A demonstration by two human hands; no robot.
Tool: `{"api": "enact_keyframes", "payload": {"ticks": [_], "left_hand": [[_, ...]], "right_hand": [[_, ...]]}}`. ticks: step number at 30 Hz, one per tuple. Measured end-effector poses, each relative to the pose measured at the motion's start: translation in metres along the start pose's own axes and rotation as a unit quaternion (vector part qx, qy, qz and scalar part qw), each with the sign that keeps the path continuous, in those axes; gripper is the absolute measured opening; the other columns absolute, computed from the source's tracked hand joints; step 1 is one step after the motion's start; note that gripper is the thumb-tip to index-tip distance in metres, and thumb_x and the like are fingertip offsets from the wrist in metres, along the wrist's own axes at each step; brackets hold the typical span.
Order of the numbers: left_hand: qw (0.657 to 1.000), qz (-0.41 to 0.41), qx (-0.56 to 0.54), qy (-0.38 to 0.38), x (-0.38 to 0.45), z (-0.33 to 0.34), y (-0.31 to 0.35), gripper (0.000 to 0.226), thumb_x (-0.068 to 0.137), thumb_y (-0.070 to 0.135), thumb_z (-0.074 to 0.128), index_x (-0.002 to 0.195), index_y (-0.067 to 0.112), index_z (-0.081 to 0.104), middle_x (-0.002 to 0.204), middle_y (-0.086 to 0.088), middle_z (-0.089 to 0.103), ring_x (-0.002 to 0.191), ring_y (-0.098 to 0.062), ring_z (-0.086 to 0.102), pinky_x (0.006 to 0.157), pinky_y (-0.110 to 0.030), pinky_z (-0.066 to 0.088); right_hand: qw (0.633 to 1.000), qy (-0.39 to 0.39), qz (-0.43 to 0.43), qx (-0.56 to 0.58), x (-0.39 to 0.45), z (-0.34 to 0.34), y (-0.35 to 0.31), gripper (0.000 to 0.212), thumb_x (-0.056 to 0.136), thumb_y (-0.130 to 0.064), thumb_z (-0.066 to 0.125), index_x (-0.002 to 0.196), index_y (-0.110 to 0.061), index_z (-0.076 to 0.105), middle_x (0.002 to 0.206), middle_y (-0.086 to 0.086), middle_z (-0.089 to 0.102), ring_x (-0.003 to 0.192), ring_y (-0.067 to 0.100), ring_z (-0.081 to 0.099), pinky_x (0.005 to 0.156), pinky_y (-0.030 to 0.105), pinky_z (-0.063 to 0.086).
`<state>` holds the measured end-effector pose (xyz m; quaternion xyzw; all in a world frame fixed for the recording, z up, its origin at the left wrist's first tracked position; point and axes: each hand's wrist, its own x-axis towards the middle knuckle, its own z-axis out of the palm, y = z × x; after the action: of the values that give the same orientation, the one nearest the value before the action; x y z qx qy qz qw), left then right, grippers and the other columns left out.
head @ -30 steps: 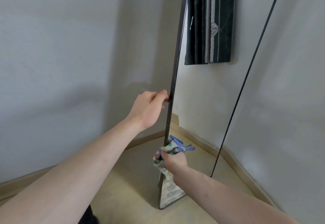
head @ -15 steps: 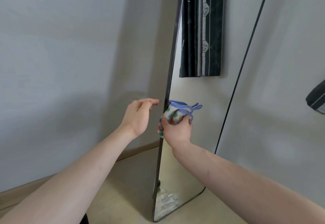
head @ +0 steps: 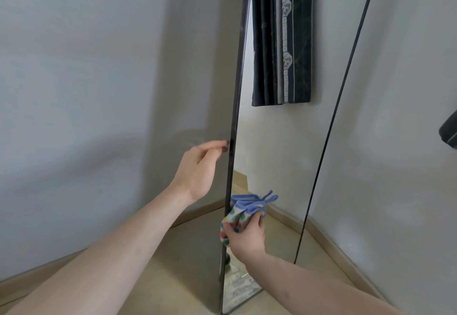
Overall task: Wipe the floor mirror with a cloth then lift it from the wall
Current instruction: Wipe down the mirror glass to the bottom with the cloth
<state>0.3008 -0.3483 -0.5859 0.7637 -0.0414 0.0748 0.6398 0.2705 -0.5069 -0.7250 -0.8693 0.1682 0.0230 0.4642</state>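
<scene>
- Head view, nearest first: two bare forearms are seen entering from about 7 and 5 o'clock; both reach toward the floor mirror (head: 272,161), which stands at the middle of the frame with its long axis close to vertical, top tilted back to the wall (head: 86,79).
- Right hand (head: 246,236): fingers are curled round a bunched cloth (head: 238,215), which is pressed to the lower glass just beside the left frame edge; the cloth is soft and crumpled, pale with coloured dots and a blue trim; the wiping step is judged to be in hand, the lift not yet begun.
- Left hand (head: 197,166): it is held higher, at about 11 o'clock from the cloth; fingers are loosely bent, nothing is gripped, and the fingertips (head: 223,146) lie at the thin dark frame edge (head: 232,141); whether they touch it cannot be told.
- Relation for the coming move: the mirror's edge runs up and down directly between the two hands, the left hand being nearer the edge's outer side; a stroke along that long axis is judged the natural one.
- Glass: smooth, hard, reflective; the frame is narrow, dark, probably metal; the bottom corner (head: 237,302) rests on the beige floor (head: 173,265).
- Farthest: a dark hanging fabric (head: 282,42) with pale patterned bands is seen in the reflection at 12 o'clock; the wall is matt grey.
</scene>
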Motion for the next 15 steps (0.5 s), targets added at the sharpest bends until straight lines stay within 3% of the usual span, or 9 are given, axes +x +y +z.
{"api": "enact_keyframes", "payload": {"ticks": [3, 6, 9, 10, 12, 13, 15], "left_hand": [[1.000, 0.007, 0.007, -0.005, 0.000, 0.003, 0.000, 0.038, 0.108, 0.017, 0.040, 0.135, 0.026, 0.065, 0.127, 0.011, 0.069, 0.123, -0.009, 0.060, 0.111, -0.030, 0.044], [1.000, 0.015, 0.020, -0.002, 0.001, 0.003, -0.001, 0.038, 0.108, 0.019, 0.041, 0.136, 0.027, 0.065, 0.130, 0.012, 0.069, 0.126, -0.008, 0.059, 0.114, -0.034, 0.044], [1.000, 0.016, 0.024, 0.005, 0.002, 0.004, -0.003, 0.036, 0.107, 0.021, 0.045, 0.134, 0.027, 0.067, 0.128, 0.014, 0.070, 0.125, -0.007, 0.060, 0.115, -0.035, 0.043], [1.000, 0.016, 0.025, 0.008, 0.003, 0.005, -0.002, 0.035, 0.106, 0.022, 0.047, 0.134, 0.026, 0.068, 0.126, 0.016, 0.071, 0.123, -0.005, 0.061, 0.115, -0.032, 0.043], [0.999, 0.020, 0.035, 0.011, 0.004, 0.007, -0.002, 0.033, 0.105, 0.022, 0.051, 0.132, 0.026, 0.069, 0.119, 0.021, 0.071, 0.118, 0.001, 0.062, 0.111, -0.022, 0.043], [0.999, 0.022, 0.042, 0.013, 0.005, 0.007, -0.002, 0.031, 0.104, 0.022, 0.053, 0.130, 0.027, 0.070, 0.115, 0.025, 0.070, 0.115, 0.005, 0.062, 0.107, -0.015, 0.043], [0.998, 0.030, 0.056, 0.018, 0.007, 0.009, -0.003, 0.029, 0.103, 0.024, 0.056, 0.128, 0.029, 0.071, 0.112, 0.028, 0.068, 0.109, 0.012, 0.061, 0.092, -0.002, 0.042]], "right_hand": [[0.999, -0.018, 0.029, 0.031, 0.008, -0.004, 0.013, 0.092, 0.086, -0.024, 0.076, 0.157, -0.016, 0.017, 0.152, 0.006, 0.037, 0.120, 0.024, 0.057, 0.107, 0.040, 0.049], [0.996, -0.015, 0.067, 0.055, 0.025, -0.016, 0.019, 0.080, 0.092, -0.011, 0.068, 0.154, -0.016, 0.019, 0.138, 0.009, 0.053, 0.081, 0.012, 0.065, 0.072, 0.028, 0.063], [0.992, -0.019, 0.091, 0.088, 0.047, -0.038, 0.019, 0.083, 0.099, -0.007, 0.059, 0.162, -0.020, 0.006, 0.135, 0.013, 0.059, 0.067, 0.008, 0.063, 0.044, 0.015, 0.053], [0.990, -0.010, 0.096, 0.100, 0.057, -0.046, 0.019, 0.084, 0.101, -0.007, 0.057, 0.163, -0.022, 0.002, 0.142, 0.014, 0.055, 0.070, 0.012, 0.064, 0.044, 0.016, 0.052], [0.988, 0.022, 0.108, 0.112, 0.072, -0.063, 0.016, 0.080, 0.102, -0.009, 0.054, 0.163, -0.023, 0.003, 0.144, 0.012, 0.053, 0.085, 0.025, 0.065, 0.068, 0.031, 0.060], [0.987, 0.037, 0.114, 0.109, 0.078, -0.071, 0.014, 0.074, 0.102, -0.010, 0.054, 0.161, -0.021, 0.009, 0.132, 0.010, 0.059, 0.090, 0.029, 0.066, 0.079, 0.040, 0.060], [0.986, 0.072, 0.105, 0.107, 0.097, -0.089, 0.017, 0.063, 0.103, -0.010, 0.051, 0.157, -0.017, 0.020, 0.096, 0.004, 0.061, 0.076, 0.027, 0.066, 0.069, 0.038, 0.056]]}}
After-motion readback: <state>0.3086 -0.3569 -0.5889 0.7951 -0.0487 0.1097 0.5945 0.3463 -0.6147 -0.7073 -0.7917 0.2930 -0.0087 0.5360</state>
